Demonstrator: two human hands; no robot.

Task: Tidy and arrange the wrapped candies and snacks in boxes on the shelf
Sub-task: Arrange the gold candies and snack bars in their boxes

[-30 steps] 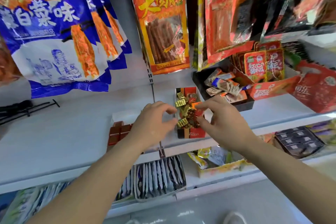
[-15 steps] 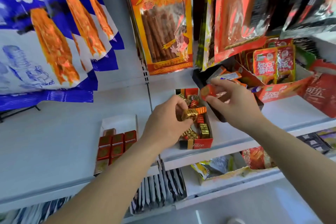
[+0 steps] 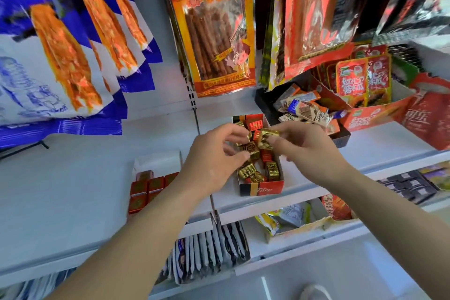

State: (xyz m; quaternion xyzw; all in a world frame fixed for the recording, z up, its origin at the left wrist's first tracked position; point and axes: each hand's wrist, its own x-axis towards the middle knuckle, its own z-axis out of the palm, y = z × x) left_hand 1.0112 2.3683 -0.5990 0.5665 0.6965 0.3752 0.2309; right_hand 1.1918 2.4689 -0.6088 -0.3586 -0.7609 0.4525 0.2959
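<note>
Two tiers of smooth white metal shelf (image 3: 73, 178) fill the view, with a slotted upright (image 3: 192, 95) running down the back panel. Glossy bags hang off the back: blue ones (image 3: 60, 61) at 10 o'clock, an orange one (image 3: 214, 31) with a clear window at 12, and shiny red ones (image 3: 316, 12) at 1.

Dead centre on the upper tier sits the box (image 3: 261, 189). It's narrow cardboard with a red and black front, holding a jumble of crinkly gold and red foil candies (image 3: 248, 170). The left hand (image 3: 211, 168) is over the box with fingers curled down toward the pile; can't tell if it's actually got hold of one. The right hand (image 3: 309, 151) pinches a gold candy (image 3: 266, 137) between thumb and fingertips, over the far half of the box.

At 9 o'clock from the box there's a white carton (image 3: 158, 161) with flat red squares in neat rows, partly hidden by the left forearm. At 1 o'clock is a black tray (image 3: 265, 105) of loose plastic-wrapped bars, and at 2 a torn red carton (image 3: 372, 120) of upright red packs. On the lower tier, thin sachets (image 3: 214, 251) stand on edge at 6, with a ragged-edged carton (image 3: 304, 226) at 5.
</note>
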